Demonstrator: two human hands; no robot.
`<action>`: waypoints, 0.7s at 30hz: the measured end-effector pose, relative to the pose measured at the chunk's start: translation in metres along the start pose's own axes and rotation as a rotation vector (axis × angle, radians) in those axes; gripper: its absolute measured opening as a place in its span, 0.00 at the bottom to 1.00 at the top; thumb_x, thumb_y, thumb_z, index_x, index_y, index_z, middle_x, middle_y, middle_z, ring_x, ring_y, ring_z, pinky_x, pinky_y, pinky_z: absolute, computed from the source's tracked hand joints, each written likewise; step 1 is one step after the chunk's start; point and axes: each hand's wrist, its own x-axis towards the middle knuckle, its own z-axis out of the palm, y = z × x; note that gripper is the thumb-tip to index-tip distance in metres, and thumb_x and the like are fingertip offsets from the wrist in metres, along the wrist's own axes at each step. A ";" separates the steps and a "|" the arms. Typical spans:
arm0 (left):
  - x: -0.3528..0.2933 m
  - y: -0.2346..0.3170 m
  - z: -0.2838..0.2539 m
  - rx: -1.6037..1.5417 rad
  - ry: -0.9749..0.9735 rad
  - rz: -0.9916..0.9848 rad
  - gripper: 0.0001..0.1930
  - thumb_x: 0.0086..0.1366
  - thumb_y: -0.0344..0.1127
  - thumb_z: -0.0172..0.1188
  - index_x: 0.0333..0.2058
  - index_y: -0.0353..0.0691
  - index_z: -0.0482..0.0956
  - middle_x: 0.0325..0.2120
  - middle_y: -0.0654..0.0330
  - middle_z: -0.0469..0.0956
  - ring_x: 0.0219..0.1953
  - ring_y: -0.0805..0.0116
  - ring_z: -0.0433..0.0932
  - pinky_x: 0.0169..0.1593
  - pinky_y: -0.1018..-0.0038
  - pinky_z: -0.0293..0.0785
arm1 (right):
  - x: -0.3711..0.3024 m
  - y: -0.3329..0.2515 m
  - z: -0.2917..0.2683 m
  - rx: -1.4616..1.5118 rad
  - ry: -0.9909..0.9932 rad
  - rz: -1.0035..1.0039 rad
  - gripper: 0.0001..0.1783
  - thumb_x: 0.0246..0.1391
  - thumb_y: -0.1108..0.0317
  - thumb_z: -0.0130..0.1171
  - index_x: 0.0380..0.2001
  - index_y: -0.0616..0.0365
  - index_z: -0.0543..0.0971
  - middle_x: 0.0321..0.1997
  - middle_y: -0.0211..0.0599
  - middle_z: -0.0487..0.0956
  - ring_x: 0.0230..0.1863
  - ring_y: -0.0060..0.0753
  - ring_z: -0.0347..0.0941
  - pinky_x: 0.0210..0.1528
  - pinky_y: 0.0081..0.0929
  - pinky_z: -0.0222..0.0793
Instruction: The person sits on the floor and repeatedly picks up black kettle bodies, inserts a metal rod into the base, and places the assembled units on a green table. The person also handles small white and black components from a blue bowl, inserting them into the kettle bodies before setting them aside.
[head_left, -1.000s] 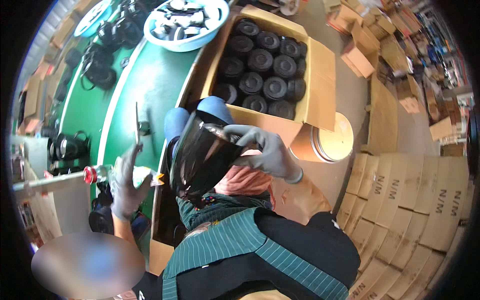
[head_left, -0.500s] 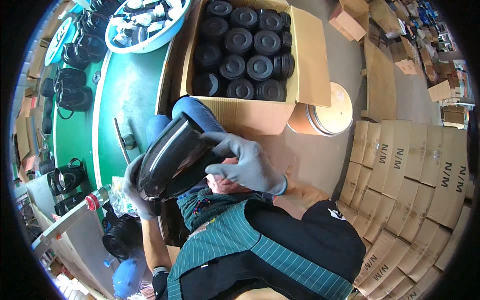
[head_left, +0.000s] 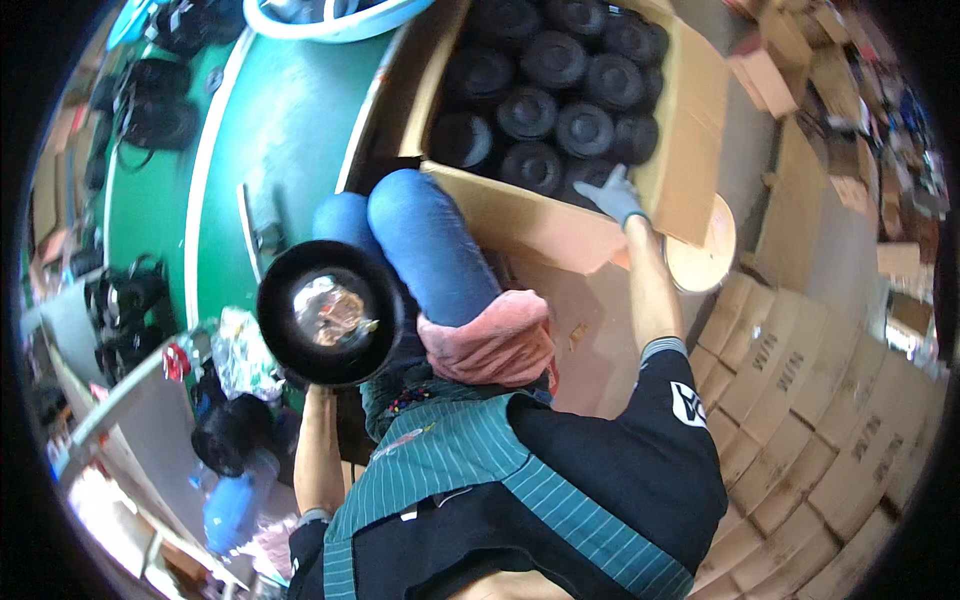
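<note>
A deep, round, glossy black bowl-shaped part (head_left: 330, 312) is tilted so that its shiny inside shows, above my lap on the left. My left forearm (head_left: 318, 450) runs up to its near rim; my left hand is mostly hidden behind the part and supports it. My right hand (head_left: 617, 196), in a grey glove, reaches over the near edge of a cardboard box (head_left: 530, 213). Its fingers are spread, with nothing visible in them. Beside the fingers stand several round black ridged parts (head_left: 532, 168), packed in rows in the box.
A green workbench (head_left: 285, 110) lies to the left, with a blue basin (head_left: 340, 28) at its far end and black appliances (head_left: 160, 120) along it. Stacked cartons (head_left: 800, 400) fill the right side. A round drum (head_left: 703, 250) stands beside the box.
My right hand has left the black bowl-shaped part and moved far right to the box. The part has turned its open side up, still with my left hand. The view has shifted.
</note>
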 end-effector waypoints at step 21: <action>-0.014 -0.033 -0.025 -0.205 -0.235 0.057 0.27 0.74 0.39 0.63 0.67 0.33 0.73 0.63 0.52 0.76 0.61 0.59 0.78 0.66 0.59 0.75 | -0.328 -0.200 -0.115 0.396 -0.251 -1.218 0.78 0.31 0.51 0.90 0.82 0.60 0.53 0.80 0.56 0.65 0.80 0.53 0.63 0.80 0.44 0.61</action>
